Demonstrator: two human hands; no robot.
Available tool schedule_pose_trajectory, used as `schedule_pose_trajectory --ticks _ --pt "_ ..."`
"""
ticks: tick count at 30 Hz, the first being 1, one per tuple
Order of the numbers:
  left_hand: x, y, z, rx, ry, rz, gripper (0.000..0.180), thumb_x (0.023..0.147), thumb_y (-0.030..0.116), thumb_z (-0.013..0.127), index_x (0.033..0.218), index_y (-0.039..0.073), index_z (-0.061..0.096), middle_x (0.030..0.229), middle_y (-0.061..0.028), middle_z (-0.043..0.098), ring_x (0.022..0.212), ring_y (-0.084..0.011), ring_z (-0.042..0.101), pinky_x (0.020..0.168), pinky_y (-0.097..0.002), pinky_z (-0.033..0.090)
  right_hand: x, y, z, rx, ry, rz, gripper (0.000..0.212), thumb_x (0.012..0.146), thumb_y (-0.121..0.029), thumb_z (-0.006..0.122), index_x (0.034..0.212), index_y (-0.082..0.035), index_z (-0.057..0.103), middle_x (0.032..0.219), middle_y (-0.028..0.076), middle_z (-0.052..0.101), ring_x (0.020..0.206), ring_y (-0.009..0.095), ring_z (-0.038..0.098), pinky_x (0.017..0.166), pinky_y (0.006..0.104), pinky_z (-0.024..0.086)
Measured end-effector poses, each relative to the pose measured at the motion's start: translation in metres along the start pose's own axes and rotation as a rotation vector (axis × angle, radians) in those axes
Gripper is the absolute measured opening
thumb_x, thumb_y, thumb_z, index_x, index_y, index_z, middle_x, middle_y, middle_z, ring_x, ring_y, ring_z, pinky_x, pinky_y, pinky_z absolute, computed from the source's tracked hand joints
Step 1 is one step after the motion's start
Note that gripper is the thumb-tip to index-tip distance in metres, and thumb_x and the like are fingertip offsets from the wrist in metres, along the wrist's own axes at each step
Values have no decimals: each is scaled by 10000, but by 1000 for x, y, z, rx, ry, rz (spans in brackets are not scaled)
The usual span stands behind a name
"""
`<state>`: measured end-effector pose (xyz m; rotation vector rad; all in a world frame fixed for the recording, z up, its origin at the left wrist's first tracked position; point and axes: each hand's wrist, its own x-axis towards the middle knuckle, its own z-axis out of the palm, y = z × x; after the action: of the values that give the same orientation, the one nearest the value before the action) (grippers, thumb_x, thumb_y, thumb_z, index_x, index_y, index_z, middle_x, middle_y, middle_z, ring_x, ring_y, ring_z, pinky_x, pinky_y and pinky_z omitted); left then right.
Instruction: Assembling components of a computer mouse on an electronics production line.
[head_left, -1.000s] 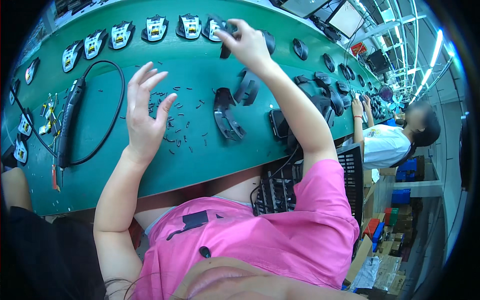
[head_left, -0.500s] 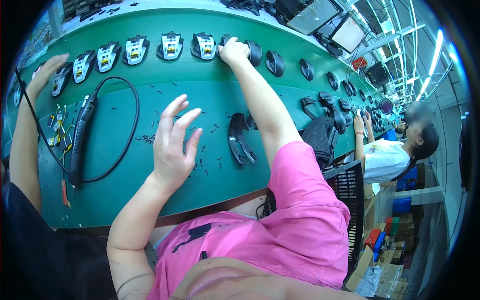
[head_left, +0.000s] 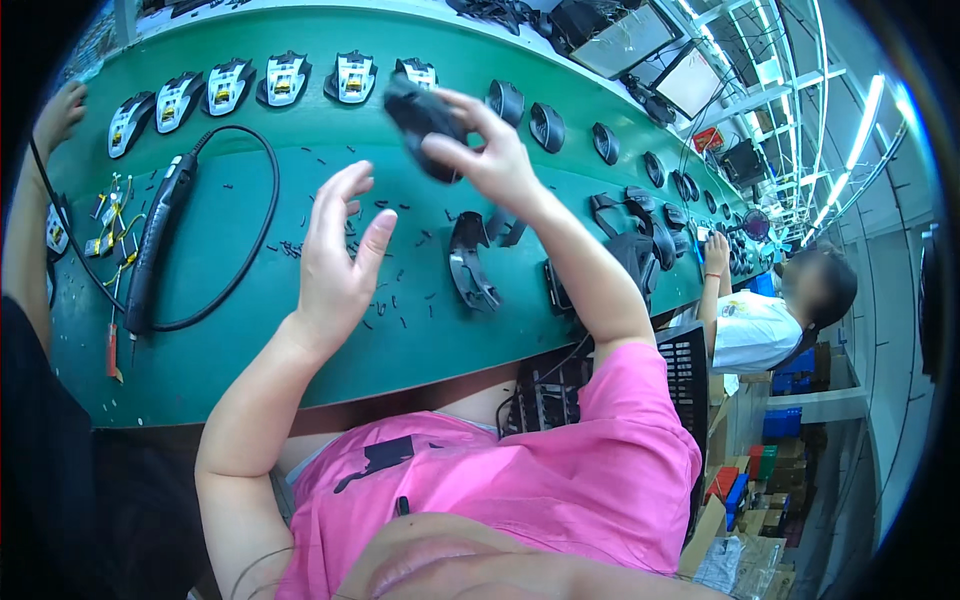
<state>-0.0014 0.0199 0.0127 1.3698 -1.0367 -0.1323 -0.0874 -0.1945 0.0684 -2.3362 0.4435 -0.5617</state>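
Observation:
Above the green bench, my right hand point(head_left: 492, 165) grips a black mouse shell point(head_left: 415, 122), slightly blurred by motion, with thumb and fingers on its side. Palm inward and fingers apart, my left hand point(head_left: 335, 250) hovers with nothing in it, left of the shell. Small black screws point(head_left: 288, 248) lie scattered on the bench around and beyond it. Between my forearms rests a curved black plastic frame point(head_left: 468, 268). Farther back stands a row of part-built mice with white inner frames point(head_left: 285, 80).
An electric screwdriver point(head_left: 160, 240) with a looped black cable lies at the left, beside small wired parts point(head_left: 110, 235) and a red-handled screwdriver point(head_left: 111, 350). More black shells point(head_left: 546, 127) line the bench to the right. A co-worker's hand point(head_left: 62, 115) is at far left; another person point(head_left: 765, 320) sits right.
My right hand has come back from the row toward me, lifting the black mouse shell off the bench. My left hand stays nearly in place. The left co-worker's hand has drawn away leftward.

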Motion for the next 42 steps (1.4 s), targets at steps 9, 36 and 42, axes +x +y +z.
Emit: schedule_pose_trajectory --ticks 9,36,42 --pt "6 18 0 -1008 -335 -681 634 963 454 587 1369 23 361 1247 -149 562 1092 -280 639 931 -440 570 -76 -61 7 -356 21 -294 681 843 -444 712 1344 -21 531 1361 189 543 1169 350 556 958 413 477" --pt "7 -2 -2 -1497 -353 -814 802 913 716 395 1359 54 471 1378 -237 495 1261 -395 513 1024 -551 469 -102 -54 8 -384 0 -969 380 818 -45 621 1195 -2 597 1339 174 581 1263 363 545 1031 446 490" --pt "9 -2 -3 -1433 -322 -892 458 1013 415 446 1240 27 531 1309 -288 531 1160 -428 575 998 -527 501 -105 -56 7 -433 -98 -1030 380 830 -73 637 1207 -46 591 1383 135 556 1293 316 530 1067 433 465"
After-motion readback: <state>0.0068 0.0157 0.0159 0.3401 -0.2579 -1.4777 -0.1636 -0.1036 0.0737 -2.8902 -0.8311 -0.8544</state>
